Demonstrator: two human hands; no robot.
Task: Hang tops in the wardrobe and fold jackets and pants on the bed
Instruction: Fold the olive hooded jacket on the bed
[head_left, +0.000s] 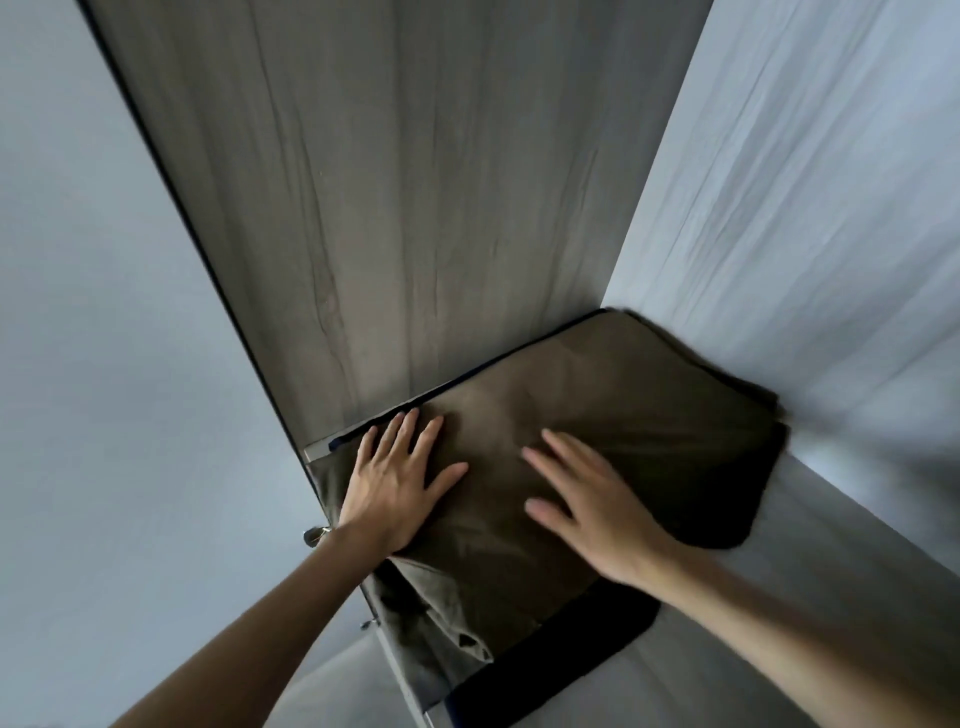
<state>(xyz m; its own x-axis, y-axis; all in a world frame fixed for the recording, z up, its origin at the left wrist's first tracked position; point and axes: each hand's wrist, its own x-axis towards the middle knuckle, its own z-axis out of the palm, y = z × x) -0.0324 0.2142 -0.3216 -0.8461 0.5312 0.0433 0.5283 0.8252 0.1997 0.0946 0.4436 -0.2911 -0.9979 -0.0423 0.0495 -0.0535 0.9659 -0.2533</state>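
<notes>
The left hand (400, 486) is laid flat on the folded olive garment (623, 405), fingers straight and slightly spread, with the fingertips at its far edge. The right hand (597, 512) is held open beside it, fingers straight and spread over the same garment; contact cannot be confirmed through blur. A dark garment (566, 642) is stacked beneath, on the shelf (857, 551).

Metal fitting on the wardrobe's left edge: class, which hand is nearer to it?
Left. The left hand lies flat on the olive garment just right of the metal fitting; the right hand rests on the garment farther right.
</notes>
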